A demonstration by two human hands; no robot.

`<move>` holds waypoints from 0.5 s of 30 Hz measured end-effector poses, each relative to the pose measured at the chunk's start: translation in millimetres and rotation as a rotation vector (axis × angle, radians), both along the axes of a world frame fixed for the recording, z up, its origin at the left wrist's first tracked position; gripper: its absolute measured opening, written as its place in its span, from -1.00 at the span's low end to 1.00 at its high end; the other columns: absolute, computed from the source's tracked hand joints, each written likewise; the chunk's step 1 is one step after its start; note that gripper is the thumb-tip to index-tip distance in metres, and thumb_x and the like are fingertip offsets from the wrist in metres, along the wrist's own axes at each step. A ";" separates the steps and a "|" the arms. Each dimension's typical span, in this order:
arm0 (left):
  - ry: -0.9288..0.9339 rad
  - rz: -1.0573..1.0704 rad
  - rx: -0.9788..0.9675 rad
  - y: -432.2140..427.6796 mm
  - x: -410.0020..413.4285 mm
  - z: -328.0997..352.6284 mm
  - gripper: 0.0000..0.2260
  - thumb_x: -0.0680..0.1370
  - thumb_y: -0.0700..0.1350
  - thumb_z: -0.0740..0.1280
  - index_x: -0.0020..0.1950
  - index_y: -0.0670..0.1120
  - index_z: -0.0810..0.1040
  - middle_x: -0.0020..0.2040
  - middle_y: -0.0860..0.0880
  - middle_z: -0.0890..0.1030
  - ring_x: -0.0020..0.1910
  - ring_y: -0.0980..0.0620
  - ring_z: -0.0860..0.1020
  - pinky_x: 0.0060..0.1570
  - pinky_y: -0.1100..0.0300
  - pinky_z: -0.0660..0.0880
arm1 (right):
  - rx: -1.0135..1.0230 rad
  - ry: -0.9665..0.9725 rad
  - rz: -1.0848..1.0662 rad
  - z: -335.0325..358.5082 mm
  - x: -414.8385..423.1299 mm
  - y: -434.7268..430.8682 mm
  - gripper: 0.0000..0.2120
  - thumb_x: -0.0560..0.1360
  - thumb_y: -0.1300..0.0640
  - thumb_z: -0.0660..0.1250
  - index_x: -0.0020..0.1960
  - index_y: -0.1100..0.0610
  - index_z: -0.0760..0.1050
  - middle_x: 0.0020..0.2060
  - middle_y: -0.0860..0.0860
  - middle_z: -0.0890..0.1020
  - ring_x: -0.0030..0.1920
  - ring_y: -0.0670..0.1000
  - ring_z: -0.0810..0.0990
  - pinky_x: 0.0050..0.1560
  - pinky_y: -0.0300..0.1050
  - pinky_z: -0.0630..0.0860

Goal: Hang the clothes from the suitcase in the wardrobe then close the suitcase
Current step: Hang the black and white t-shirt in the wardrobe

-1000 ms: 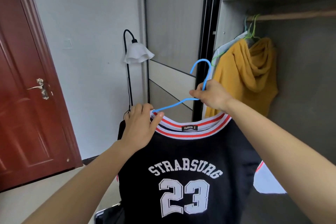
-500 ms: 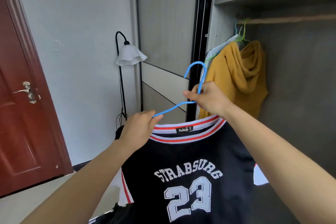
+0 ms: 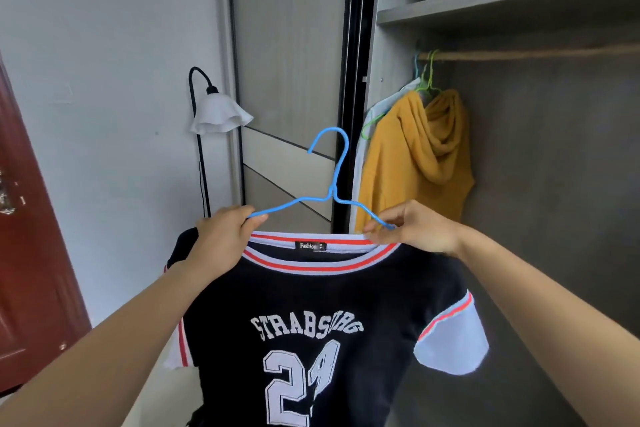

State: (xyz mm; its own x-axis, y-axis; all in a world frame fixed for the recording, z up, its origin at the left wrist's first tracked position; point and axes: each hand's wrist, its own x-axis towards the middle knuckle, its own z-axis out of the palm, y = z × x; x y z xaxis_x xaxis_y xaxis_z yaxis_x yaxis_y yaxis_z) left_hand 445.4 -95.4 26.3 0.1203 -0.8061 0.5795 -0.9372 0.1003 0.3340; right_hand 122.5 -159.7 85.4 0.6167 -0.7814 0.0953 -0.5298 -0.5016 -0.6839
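Jersey [image 3: 311, 305] sits on blue hanger [image 3: 334, 184]; we find left hand [image 3: 221, 239] gripping its shoulder, right hand [image 3: 419, 229] fingers [image 3: 375, 230] pinching the hanger arm. Yellow hoodie [image 3: 408, 156] hangs on wardrobe rail [image 3: 536, 54].

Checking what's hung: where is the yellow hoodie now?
In the head view, right of centre: the yellow hoodie hangs at the left end of the wardrobe rail, just behind the blue hanger.

the shirt [image 3: 311, 298] hangs on the hanger [image 3: 334, 184] in the middle, nearest; the left hand [image 3: 221, 239] holds its left side, the right hand [image 3: 420, 229] its right; behind, the lamp [image 3: 220, 116] stands left, the door [image 3: 31, 270] further left; on the right, a hooded top [image 3: 398, 163] hangs on the rail [image 3: 536, 54], under the shelf [image 3: 502, 5].
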 end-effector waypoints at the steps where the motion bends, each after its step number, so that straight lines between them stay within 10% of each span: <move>1: 0.005 -0.011 0.011 -2.1 1.8 1.0 -0.65 0.63 0.06 0.16 -0.25 -0.14 0.42 -0.40 -0.02 0.41 -0.35 -0.03 0.40 -0.24 0.07 0.35 | 0.009 0.011 0.040 5.3 3.0 6.6 -0.86 0.48 0.07 0.45 0.01 0.07 0.69 -0.10 -0.03 0.71 -0.01 -0.12 0.62 0.17 -0.14 0.49; 6: 0.037 0.025 0.094 -13.6 -8.7 2.7 -0.78 0.64 -0.08 0.16 -0.19 -0.09 0.40 -0.26 -0.06 0.45 -0.17 -0.17 0.46 -0.20 0.01 0.40 | 0.298 -0.029 0.240 21.3 21.7 33.6 -0.75 0.56 0.05 0.34 0.03 0.25 0.61 -0.08 0.00 0.67 -0.01 -0.02 0.58 0.13 -0.05 0.40; 11: 0.369 -0.050 0.323 -28.8 -62.1 3.7 -0.58 0.65 0.04 0.10 0.47 -0.11 0.23 0.35 -0.13 0.38 0.11 -0.08 0.48 0.03 0.15 0.37 | 0.301 -0.352 0.044 16.1 13.4 45.5 -0.71 0.62 0.20 0.20 -0.03 0.42 0.57 -0.08 0.26 0.65 -0.14 0.00 0.64 0.10 -0.17 0.53; 15: 0.412 -0.212 0.365 -36.0 -120.8 17.0 -0.56 0.65 0.01 0.11 0.52 -0.04 0.19 0.14 -0.07 0.50 -0.08 0.06 0.50 -0.11 0.25 0.35 | 0.272 -0.503 -0.131 14.1 -5.6 50.6 -0.70 0.59 0.30 0.12 -0.19 0.37 0.55 -0.27 0.26 0.63 -0.32 -0.04 0.64 -0.21 -0.34 0.53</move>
State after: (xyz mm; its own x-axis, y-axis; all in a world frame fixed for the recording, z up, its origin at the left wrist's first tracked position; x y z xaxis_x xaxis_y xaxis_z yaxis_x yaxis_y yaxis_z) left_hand 324.5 -131.4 43.4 0.0910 -0.9755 0.2002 -0.6950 0.0818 0.7144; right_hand 116.9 -109.1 99.5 0.4446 -0.8853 0.1365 -0.1525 -0.2250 -0.9624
